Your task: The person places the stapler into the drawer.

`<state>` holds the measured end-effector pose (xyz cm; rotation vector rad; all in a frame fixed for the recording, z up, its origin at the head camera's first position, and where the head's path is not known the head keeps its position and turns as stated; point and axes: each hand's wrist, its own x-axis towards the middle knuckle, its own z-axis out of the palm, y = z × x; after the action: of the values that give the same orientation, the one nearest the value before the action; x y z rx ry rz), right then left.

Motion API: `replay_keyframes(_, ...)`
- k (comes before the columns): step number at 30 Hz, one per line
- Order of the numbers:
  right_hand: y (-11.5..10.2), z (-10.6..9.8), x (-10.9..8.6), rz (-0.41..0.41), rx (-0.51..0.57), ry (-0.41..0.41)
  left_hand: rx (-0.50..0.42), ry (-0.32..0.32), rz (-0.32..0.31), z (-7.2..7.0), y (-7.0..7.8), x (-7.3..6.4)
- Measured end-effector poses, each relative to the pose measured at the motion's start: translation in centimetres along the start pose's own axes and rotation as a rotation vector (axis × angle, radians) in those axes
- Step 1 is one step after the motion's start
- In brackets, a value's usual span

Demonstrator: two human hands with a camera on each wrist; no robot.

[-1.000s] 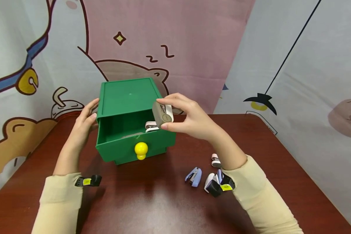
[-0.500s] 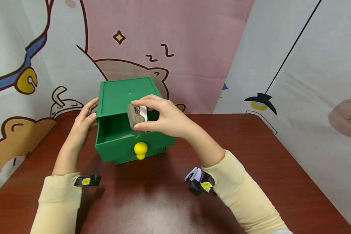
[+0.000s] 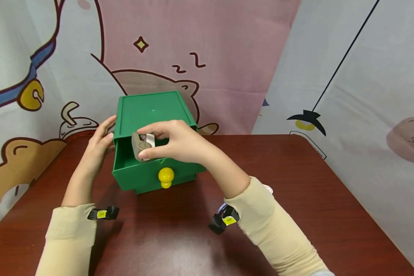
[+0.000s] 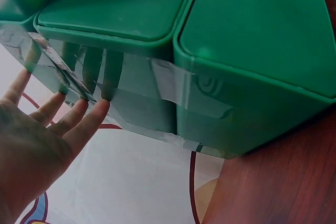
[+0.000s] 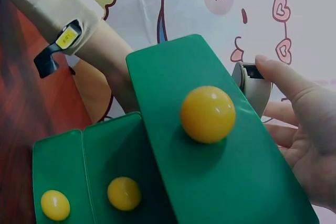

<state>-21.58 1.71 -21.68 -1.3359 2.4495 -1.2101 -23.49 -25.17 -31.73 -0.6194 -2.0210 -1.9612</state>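
Note:
A beige-and-white mini stapler [image 3: 143, 147] is pinched between the thumb and fingers of my right hand [image 3: 181, 142]. It hangs over the pulled-out top drawer [image 3: 138, 176] of a green drawer box [image 3: 151, 113], near the drawer's front wall. In the right wrist view the stapler [image 5: 256, 88] shows just behind the drawer front, beside its yellow knob [image 5: 208, 114]. My left hand [image 3: 98, 147] rests with straight fingers against the box's left side. The left wrist view has those fingertips [image 4: 100, 107] touching the taped green wall. My right hand hides much of the drawer's inside.
Lower drawer fronts [image 5: 113, 156] with yellow knobs are shut. Partly behind the right sleeve lie a bluish stapler [image 3: 222, 208] and a pale object [image 3: 268, 188] on the brown table [image 3: 165, 237]. A printed curtain [image 3: 227, 69] stands behind.
My right hand has carried the stapler leftwards across the open drawer and lowered it slightly. The right forearm now covers most of the staplers on the table. My left hand stays put.

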Motion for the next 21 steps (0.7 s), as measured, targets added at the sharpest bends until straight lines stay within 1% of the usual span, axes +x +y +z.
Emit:
replay_keyframes(4, -0.1, 0.4, 0.4, 0.013, -0.017, -0.033, 0.003, -0.001, -0.002, 0.1, 0.0, 0.1)
replay_keyframes(11, -0.1, 0.7, 1.0, 0.081, -0.087, -0.069, 0.000, -0.004, 0.008, 0.1, 0.0, 0.1)
replay_keyframes(18, -0.1, 1.0, 1.4, 0.101, -0.121, -0.096, 0.019, -0.002, 0.003, 0.1, 0.0, 0.0)
replay_keyframes(21, 0.0, 1.2, 1.6, 0.124, -0.123, -0.118, 0.028, 0.001, -0.001, 0.0, 0.1, 0.0)
